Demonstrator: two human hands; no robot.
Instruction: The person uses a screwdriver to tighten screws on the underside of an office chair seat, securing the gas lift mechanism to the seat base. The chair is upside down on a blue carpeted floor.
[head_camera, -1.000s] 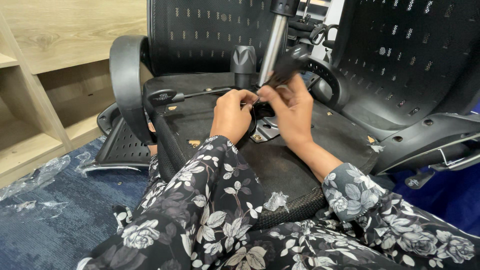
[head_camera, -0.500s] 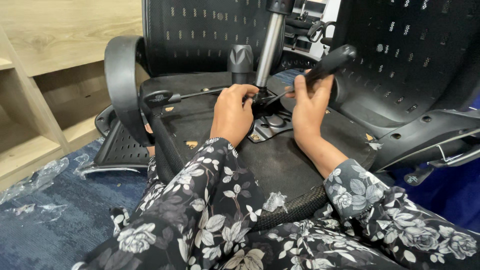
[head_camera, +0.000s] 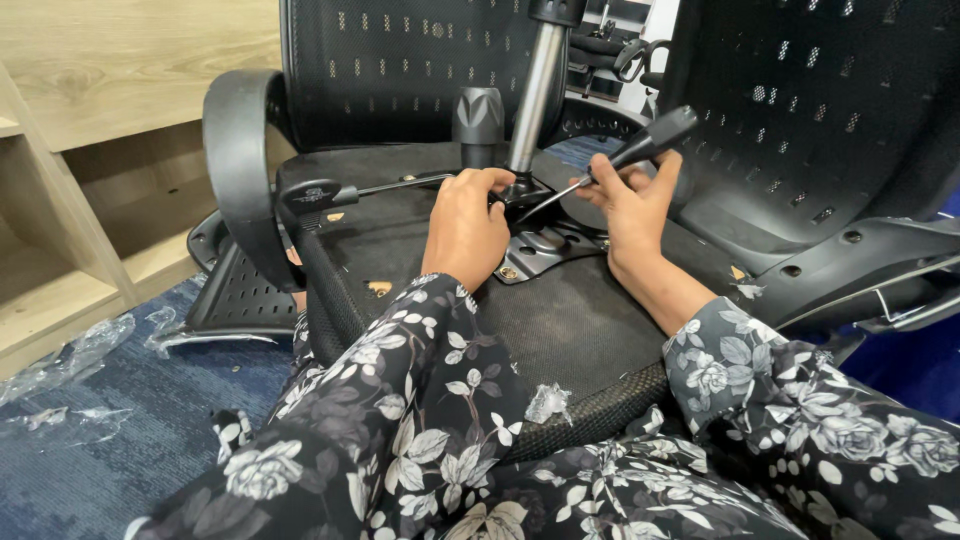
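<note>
An upturned black office chair seat (head_camera: 560, 320) lies across my lap, underside up. My left hand (head_camera: 465, 228) rests on the metal mechanism plate (head_camera: 535, 250) at the base of the silver gas cylinder (head_camera: 530, 90), fingers curled at its edge. My right hand (head_camera: 632, 200) grips a screwdriver (head_camera: 640, 148) with a black handle; its thin shaft slants down toward the plate next to the cylinder. A black adjustment lever (head_camera: 340, 190) sticks out to the left of my left hand.
A black armrest (head_camera: 235, 160) curves up at the left. Mesh chair backs stand behind (head_camera: 400, 60) and at the right (head_camera: 820, 110). Wooden shelving (head_camera: 70, 200) is at the far left. Clear plastic wrap (head_camera: 70, 350) lies on the blue carpet.
My right hand has lifted away from the mechanism, raising the screwdriver handle up and right so the tool slants more steeply. My left hand has stayed on the plate.
</note>
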